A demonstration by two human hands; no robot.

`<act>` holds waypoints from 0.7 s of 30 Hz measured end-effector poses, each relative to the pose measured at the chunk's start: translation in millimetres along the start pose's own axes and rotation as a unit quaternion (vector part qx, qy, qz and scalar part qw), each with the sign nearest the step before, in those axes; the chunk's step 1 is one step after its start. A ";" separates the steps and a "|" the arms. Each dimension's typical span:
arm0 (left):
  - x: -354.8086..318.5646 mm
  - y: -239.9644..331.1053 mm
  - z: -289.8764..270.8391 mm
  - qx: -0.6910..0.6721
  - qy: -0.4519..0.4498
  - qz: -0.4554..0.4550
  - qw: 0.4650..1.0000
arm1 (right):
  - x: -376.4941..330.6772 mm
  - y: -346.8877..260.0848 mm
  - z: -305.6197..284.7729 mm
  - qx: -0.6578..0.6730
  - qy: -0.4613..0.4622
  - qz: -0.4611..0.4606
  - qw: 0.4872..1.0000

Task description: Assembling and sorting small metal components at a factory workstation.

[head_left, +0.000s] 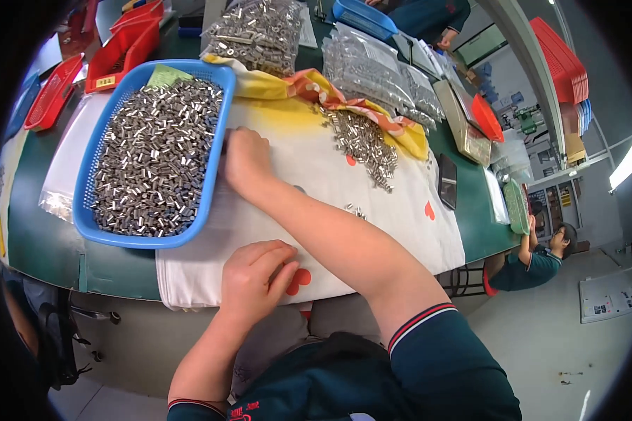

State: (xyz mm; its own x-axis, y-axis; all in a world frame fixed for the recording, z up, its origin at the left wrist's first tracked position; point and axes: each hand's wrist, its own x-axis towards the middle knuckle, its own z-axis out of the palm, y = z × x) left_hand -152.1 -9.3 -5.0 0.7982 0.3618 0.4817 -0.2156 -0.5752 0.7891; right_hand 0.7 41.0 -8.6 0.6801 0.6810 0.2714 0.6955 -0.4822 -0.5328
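A blue plastic basket [221,112] on the left is heaped with small shiny metal cylinders [154,161]. Close against its right side is my right hand [248,161], fingers curled and mostly hidden behind the hand; whatever they hold does not show. My left hand [254,282] is low over the front of the white cloth [316,189], its fingers bent inward in a loose closed shape, their contents hidden. Beyond my right forearm, a pile of metal pieces [364,144] spills from the cloth's yellow-edged fold. A few more pieces [356,210] lie beside the forearm.
Clear bags of metal parts [256,35] and grey bags [365,67] stand at the back. Red bins [130,49] are at far left. A dark phone [447,181] lies right of the cloth on the green table [481,242]. Another person [534,263] sits at right.
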 end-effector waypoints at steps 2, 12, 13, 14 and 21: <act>-2.2 -0.5 -1.0 0.000 0.012 0.006 1.000 | -3.3 4.9 -4.7 -0.023 -0.008 -0.040 0.999; 2.0 1.2 -0.7 -0.011 0.030 0.004 0.999 | 31.3 -39.6 -113.7 0.127 -0.022 -0.206 0.970; 1.7 -1.1 -0.4 -0.016 0.044 0.010 0.999 | 32.9 -42.8 -120.0 0.143 -0.037 -0.219 0.964; 0.7 -2.4 -0.6 -0.023 0.052 0.008 0.998 | 27.7 -37.7 -127.7 0.146 -0.038 -0.216 0.965; -47.0 27.8 1.0 -0.194 -0.012 -0.025 0.981 | -83.9 98.5 -176.9 -0.057 -0.153 0.006 0.987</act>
State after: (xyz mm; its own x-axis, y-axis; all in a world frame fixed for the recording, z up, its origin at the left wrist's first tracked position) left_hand -195.1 -43.0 -6.1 0.8251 0.3625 0.4334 -0.3703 -0.2323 0.8994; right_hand 53.2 -161.1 57.9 0.5984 0.8012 0.0021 0.7219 -0.5381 -0.4352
